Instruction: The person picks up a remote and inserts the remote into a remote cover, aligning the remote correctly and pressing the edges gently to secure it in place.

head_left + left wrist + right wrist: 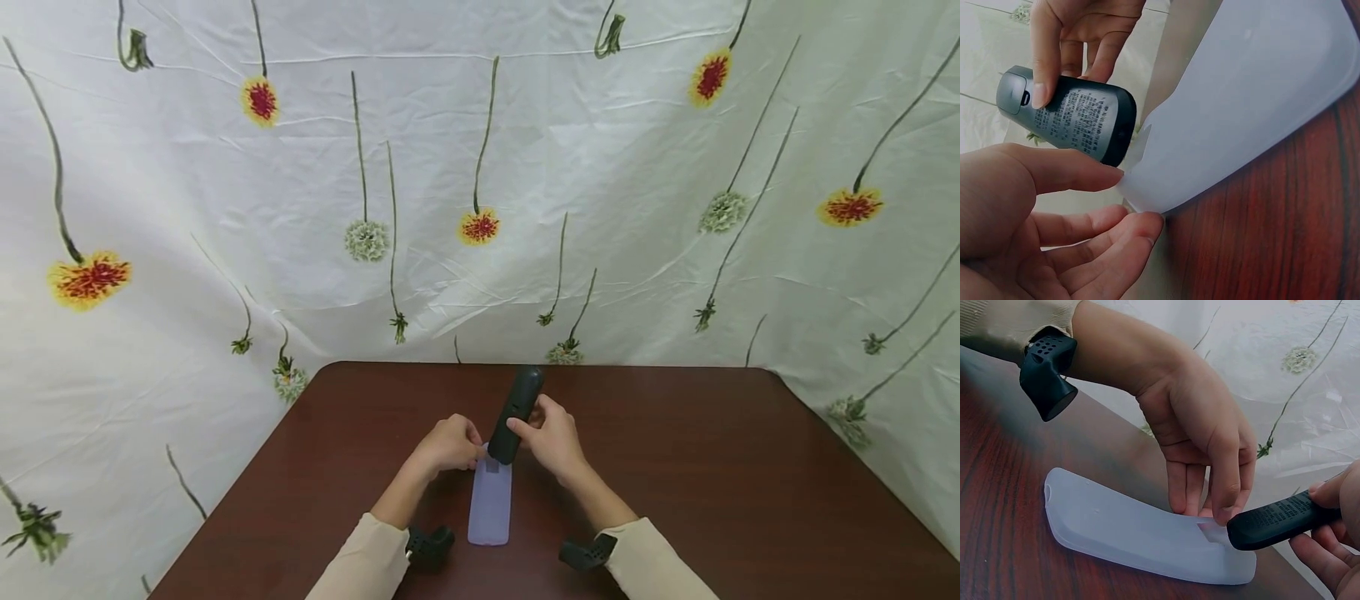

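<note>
A black remote control [516, 414] is held in my right hand [553, 437], thumb on one face and fingers on the other. Its back, with a printed label and battery cover, shows in the left wrist view. Flat on the table lies a translucent whitish remote cover [490, 508] with a cut-out near its far end. My left hand [450, 443] pinches that far end; in the right wrist view its thumb [1225, 487] is at the cut-out. The remote's lower end [1244, 534] is right at the cover's far end, tilted up; whether it is inside cannot be told.
The dark reddish-brown table [675, 467] has rounded far corners. Behind it hangs a white cloth [600, 167] printed with flowers. Each wrist wears a black camera band [431, 546].
</note>
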Demonstrator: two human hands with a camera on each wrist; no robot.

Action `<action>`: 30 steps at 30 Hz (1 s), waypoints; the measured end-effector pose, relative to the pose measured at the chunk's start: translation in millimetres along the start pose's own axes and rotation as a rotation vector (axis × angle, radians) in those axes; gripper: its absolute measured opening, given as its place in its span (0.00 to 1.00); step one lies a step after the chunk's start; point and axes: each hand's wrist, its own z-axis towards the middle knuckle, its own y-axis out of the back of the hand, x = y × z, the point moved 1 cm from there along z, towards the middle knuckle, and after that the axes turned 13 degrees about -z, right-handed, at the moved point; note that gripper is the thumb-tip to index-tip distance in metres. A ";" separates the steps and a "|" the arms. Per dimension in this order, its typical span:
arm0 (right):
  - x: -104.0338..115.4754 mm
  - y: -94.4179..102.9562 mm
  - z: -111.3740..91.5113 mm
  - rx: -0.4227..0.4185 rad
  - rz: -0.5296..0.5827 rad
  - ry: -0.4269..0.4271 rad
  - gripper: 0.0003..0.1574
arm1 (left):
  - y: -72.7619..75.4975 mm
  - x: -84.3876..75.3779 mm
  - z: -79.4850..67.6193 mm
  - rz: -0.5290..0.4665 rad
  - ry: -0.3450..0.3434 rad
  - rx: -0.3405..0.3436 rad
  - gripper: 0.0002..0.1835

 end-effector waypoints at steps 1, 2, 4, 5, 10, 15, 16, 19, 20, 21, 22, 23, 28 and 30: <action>-0.1 -0.8 -0.2 0.004 0.001 0.000 0.15 | 0.2 0.0 -0.3 -0.002 0.001 0.000 0.08; 0.0 -1.4 -0.3 0.007 0.004 0.001 0.15 | 0.4 0.1 -0.5 -0.003 0.002 0.001 0.08; 0.1 -2.4 -0.5 0.012 0.014 0.001 0.15 | 1.0 0.2 -0.6 -0.006 0.002 0.001 0.07; -0.1 -2.8 -0.6 0.014 0.018 0.001 0.15 | 1.3 0.3 -0.5 -0.009 0.003 0.001 0.07; -1.1 -3.9 -1.5 0.014 0.018 -0.007 0.16 | 1.4 1.7 1.0 -0.023 0.012 0.005 0.07; -3.1 -5.8 -3.5 0.008 -0.001 -0.008 0.18 | 0.2 3.3 2.6 -0.022 0.020 0.015 0.07; -3.3 -6.2 -3.9 0.006 -0.003 -0.008 0.18 | 0.1 3.4 2.7 -0.020 0.018 0.016 0.07; -4.3 -8.1 -5.2 0.001 -0.008 -0.015 0.19 | 0.2 3.4 2.5 -0.019 0.013 0.023 0.07; -4.6 -8.7 -5.4 0.000 -0.008 -0.019 0.19 | 0.5 3.2 2.3 -0.019 0.012 0.024 0.07; -5.0 -9.3 -5.8 -0.002 -0.006 -0.020 0.19 | 0.8 3.0 2.2 -0.017 0.009 0.026 0.07; -5.7 -10.0 -5.8 -0.002 -0.002 -0.023 0.19 | 1.3 2.9 2.2 -0.017 0.008 0.028 0.07; -6.2 -10.7 -5.8 0.000 0.002 -0.025 0.20 | 1.7 2.8 2.2 -0.018 0.007 0.031 0.06; -7.6 -11.9 -5.8 0.035 0.011 -0.010 0.22 | 3.0 2.6 2.3 -0.014 0.005 0.035 0.06; -7.8 -11.3 -6.4 0.056 0.010 -0.006 0.23 | 2.9 2.3 1.9 -0.011 0.006 0.035 0.06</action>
